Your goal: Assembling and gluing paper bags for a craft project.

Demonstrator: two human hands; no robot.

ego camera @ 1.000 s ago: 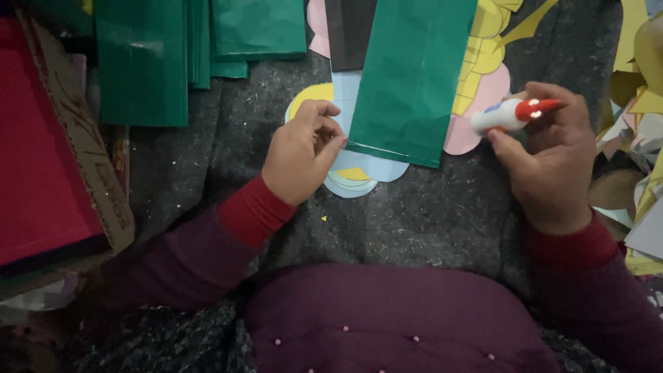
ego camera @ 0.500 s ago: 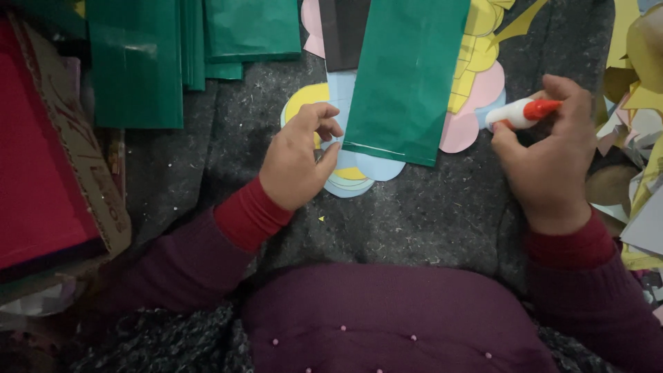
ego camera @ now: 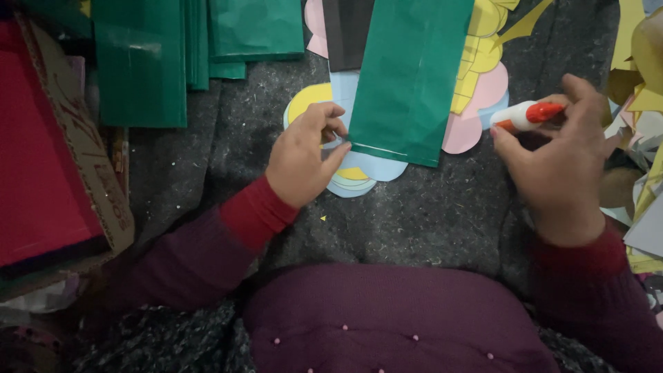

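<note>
Grey felt mat (ego camera: 428, 221): covers the work surface; everything lies on it, and loose paper could slide on its fuzzy nap.
Red box (ego camera: 41, 159): sits at the far left, well apart from both hands.
Green paper stack (ego camera: 145, 62): lies at upper left, apart from the work.
Green paper bag (ego camera: 411, 76): lies flat in the middle, bottom edge towards the person, overlapping the pastel cut-outs (ego camera: 476, 103) beneath it.
Risk, shift: the bag is pinned only at one corner, so I judge it could swing or creep off the cut-outs if pressed unevenly.
Risk, smear: glue could land on the mat or the bag's face if the tip wanders, and stick the wrong sheets together.
Left hand (ego camera: 304, 162): fingertips pinch the bag's lower left corner, holding it down.
Right hand (ego camera: 559, 162): fingers closed round the glue stick (ego camera: 528, 114), orange tip pointing right.
Bag relative to grips: touching the left hand; just left of the glue, apart from it.
</note>
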